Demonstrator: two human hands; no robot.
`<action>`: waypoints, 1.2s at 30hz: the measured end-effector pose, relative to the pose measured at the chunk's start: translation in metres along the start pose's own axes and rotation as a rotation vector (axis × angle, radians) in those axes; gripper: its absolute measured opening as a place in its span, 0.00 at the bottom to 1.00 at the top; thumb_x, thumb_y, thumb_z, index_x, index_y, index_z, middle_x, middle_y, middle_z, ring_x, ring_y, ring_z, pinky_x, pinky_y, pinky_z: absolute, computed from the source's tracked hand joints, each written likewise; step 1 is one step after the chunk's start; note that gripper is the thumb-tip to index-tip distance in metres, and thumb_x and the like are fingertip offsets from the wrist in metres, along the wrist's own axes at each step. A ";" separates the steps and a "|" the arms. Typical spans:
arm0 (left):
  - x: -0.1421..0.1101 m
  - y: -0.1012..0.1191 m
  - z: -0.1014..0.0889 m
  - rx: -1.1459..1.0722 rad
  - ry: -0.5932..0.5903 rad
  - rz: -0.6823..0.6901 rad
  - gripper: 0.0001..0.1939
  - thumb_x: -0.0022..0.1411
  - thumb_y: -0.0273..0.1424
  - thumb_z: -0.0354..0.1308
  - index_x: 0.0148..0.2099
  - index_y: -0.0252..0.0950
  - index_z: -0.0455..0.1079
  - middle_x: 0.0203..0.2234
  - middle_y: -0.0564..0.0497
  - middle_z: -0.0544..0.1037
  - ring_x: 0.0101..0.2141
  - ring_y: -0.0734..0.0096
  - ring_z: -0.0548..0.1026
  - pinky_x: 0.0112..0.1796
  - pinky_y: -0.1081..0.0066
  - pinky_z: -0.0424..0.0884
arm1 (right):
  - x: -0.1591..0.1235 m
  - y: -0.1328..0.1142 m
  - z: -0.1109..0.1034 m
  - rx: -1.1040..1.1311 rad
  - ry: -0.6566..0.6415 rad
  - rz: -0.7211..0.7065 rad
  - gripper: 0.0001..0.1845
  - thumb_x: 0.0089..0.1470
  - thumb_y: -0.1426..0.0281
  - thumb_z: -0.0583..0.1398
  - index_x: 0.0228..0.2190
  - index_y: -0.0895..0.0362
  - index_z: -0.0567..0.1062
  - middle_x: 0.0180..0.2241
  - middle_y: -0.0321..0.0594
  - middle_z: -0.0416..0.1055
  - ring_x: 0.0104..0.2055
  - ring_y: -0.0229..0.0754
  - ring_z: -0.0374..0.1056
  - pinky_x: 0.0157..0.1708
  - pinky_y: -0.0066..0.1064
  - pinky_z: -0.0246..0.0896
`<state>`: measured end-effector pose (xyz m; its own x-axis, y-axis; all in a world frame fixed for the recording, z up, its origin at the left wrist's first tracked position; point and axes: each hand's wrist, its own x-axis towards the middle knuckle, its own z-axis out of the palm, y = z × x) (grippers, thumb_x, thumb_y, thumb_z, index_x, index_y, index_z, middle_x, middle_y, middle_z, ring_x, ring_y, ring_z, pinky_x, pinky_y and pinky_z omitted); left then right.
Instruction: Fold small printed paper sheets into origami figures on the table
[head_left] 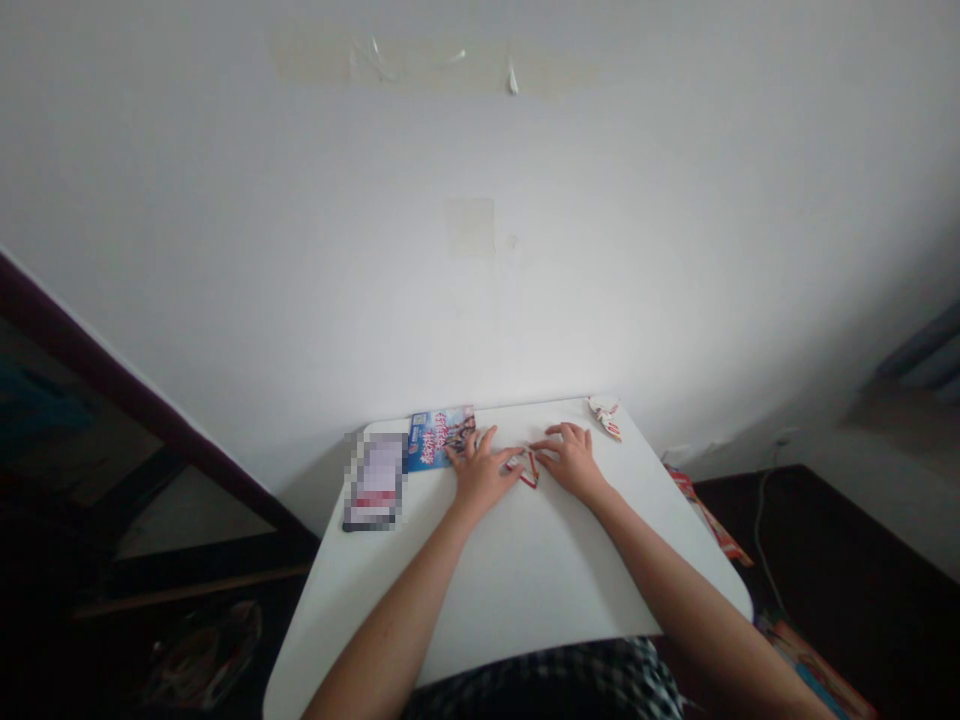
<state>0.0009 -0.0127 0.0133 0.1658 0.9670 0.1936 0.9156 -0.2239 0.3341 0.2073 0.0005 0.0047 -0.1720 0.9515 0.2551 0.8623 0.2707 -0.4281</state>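
Find a small red-edged paper piece [532,483] lying between the two hands, near the fingertips of both, on the white table [517,580]. Looks bent or folded into an angular outline, with pale table surface showing between the edges. Appears partly shaped at most; too small and too covered by fingers to tell how many folds are made or left.

See the left hand [480,478] open, palm down, fingers spread, with the inner fingers reaching to the left side of the piece. See the right hand [571,462] palm down on the other side, fingers partly bent, tips close to the upper edge. Cannot tell whether gripping or only touching there.

Notice a crumpled or folded white-and-red paper [604,418] beyond the right hand and to its right, apart from the fingers. Might be worked already, but cannot be judged complete from here.

Note also a blue printed leaflet [429,445] flat on the left hand's outer side, partly overlapped by the spread fingers, and a phone [375,478] farther left of that hand, blurred on its face and apart from the fingers.
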 end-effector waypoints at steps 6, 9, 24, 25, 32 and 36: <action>0.000 -0.001 -0.001 0.016 -0.036 -0.026 0.19 0.63 0.51 0.61 0.57 0.67 0.74 0.73 0.56 0.57 0.70 0.36 0.50 0.60 0.19 0.36 | 0.001 0.003 0.003 -0.003 -0.001 -0.006 0.13 0.63 0.62 0.63 0.48 0.38 0.82 0.56 0.44 0.68 0.65 0.58 0.55 0.66 0.71 0.38; 0.001 -0.001 -0.001 0.021 -0.039 -0.029 0.20 0.62 0.51 0.62 0.57 0.67 0.74 0.73 0.56 0.57 0.70 0.36 0.49 0.60 0.19 0.37 | 0.001 0.006 0.005 0.010 0.006 -0.024 0.12 0.63 0.63 0.63 0.47 0.38 0.82 0.56 0.44 0.69 0.65 0.58 0.55 0.66 0.70 0.39; 0.000 -0.001 -0.002 -0.017 -0.050 -0.038 0.20 0.62 0.50 0.62 0.57 0.66 0.75 0.72 0.53 0.58 0.71 0.38 0.49 0.60 0.19 0.33 | 0.006 0.025 -0.002 0.122 -0.005 -0.097 0.05 0.58 0.66 0.65 0.35 0.46 0.84 0.49 0.40 0.76 0.57 0.53 0.65 0.65 0.65 0.44; 0.000 -0.001 -0.003 -0.021 -0.050 -0.036 0.20 0.62 0.50 0.62 0.57 0.66 0.75 0.72 0.53 0.58 0.71 0.38 0.49 0.60 0.19 0.33 | 0.006 0.026 -0.004 0.119 -0.028 -0.111 0.05 0.58 0.66 0.66 0.36 0.45 0.84 0.48 0.40 0.76 0.57 0.53 0.65 0.65 0.67 0.41; 0.001 -0.003 -0.003 -0.013 -0.061 -0.009 0.20 0.62 0.50 0.62 0.57 0.66 0.74 0.72 0.53 0.58 0.71 0.37 0.50 0.61 0.20 0.36 | 0.005 0.023 -0.014 0.159 -0.106 -0.192 0.09 0.58 0.70 0.64 0.37 0.45 0.84 0.46 0.39 0.79 0.59 0.51 0.65 0.65 0.74 0.26; 0.001 -0.003 -0.004 -0.009 -0.067 -0.006 0.20 0.63 0.50 0.61 0.57 0.66 0.74 0.72 0.54 0.59 0.70 0.37 0.50 0.61 0.21 0.36 | 0.003 0.020 -0.018 0.176 -0.116 -0.191 0.10 0.56 0.70 0.63 0.37 0.46 0.84 0.46 0.40 0.79 0.59 0.52 0.65 0.64 0.76 0.24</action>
<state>-0.0029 -0.0118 0.0159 0.1848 0.9742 0.1294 0.9133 -0.2189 0.3436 0.2327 0.0063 0.0120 -0.3854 0.8885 0.2489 0.7149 0.4581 -0.5282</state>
